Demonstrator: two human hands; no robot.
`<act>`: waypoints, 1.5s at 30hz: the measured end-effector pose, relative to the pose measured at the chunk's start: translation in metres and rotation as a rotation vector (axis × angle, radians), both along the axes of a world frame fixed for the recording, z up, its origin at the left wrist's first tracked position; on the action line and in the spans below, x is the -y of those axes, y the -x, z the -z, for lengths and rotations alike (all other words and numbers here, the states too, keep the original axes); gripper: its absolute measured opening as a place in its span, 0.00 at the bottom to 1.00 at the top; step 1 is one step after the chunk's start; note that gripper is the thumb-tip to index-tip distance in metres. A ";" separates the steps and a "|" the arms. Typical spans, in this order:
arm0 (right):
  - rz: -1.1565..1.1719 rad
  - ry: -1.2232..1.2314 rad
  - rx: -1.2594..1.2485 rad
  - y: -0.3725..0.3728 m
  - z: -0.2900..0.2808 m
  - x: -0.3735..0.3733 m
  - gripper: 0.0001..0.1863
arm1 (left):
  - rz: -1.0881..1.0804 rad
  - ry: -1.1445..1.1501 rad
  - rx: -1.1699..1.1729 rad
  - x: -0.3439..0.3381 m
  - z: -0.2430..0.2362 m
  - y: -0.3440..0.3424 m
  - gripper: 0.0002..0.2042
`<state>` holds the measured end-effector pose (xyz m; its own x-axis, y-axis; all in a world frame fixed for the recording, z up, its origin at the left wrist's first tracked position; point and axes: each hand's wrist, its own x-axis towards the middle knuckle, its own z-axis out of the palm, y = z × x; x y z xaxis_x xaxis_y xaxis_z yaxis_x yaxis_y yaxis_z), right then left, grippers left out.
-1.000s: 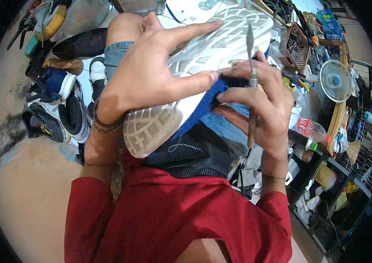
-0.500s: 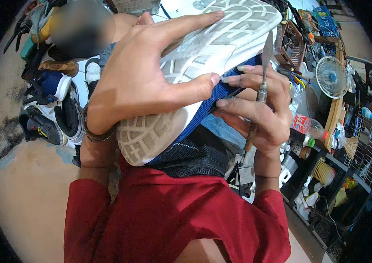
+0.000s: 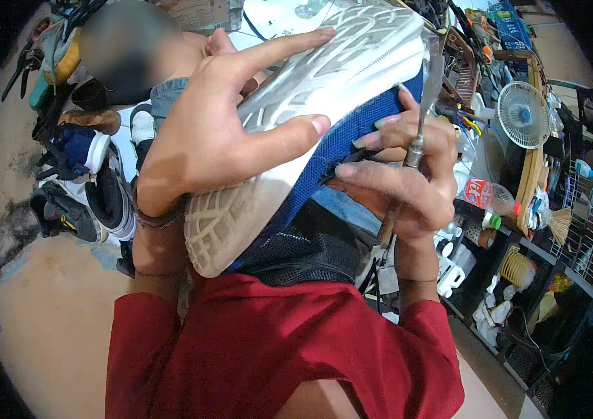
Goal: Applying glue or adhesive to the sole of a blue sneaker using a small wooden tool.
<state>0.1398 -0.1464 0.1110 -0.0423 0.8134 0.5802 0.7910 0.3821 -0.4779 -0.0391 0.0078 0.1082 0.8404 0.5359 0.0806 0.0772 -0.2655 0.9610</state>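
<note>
A shoe (image 3: 342, 91) with a white, grooved sole and blue mesh upper is held tilted in front of me, its sole facing up and left. My left hand (image 3: 230, 133) grips it across the sole, thumb along the white side and fingers reaching toward the far end. My right hand (image 3: 408, 167) touches the blue upper with its fingertips. Tucked in that same hand is a thin knife-like tool (image 3: 416, 146), with a flat metal blade pointing up and a brown handle running below the palm. The far side of the shoe is hidden.
Several shoes (image 3: 76, 150) crowd the left side near another person's bare leg or arm. At right are a fan (image 3: 524, 115), a plastic bottle (image 3: 488, 197) with a red label, a brown basket (image 3: 458, 66) and a dark shelf (image 3: 520, 314). Black material (image 3: 310, 244) covers my lap.
The shoe has rolled so more of its white side and blue upper shows, and its far end has shifted left. My right hand has moved slightly left with it.
</note>
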 end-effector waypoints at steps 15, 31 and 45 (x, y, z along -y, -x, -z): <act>0.048 0.032 0.097 0.003 -0.010 -0.003 0.20 | 0.083 0.262 0.043 0.000 0.013 -0.002 0.37; 0.009 -0.047 0.053 -0.002 -0.008 0.004 0.34 | 0.119 0.528 0.150 0.013 0.009 -0.011 0.38; -0.197 0.088 -0.020 -0.030 -0.045 0.002 0.17 | 0.177 0.672 0.193 0.001 0.042 -0.010 0.42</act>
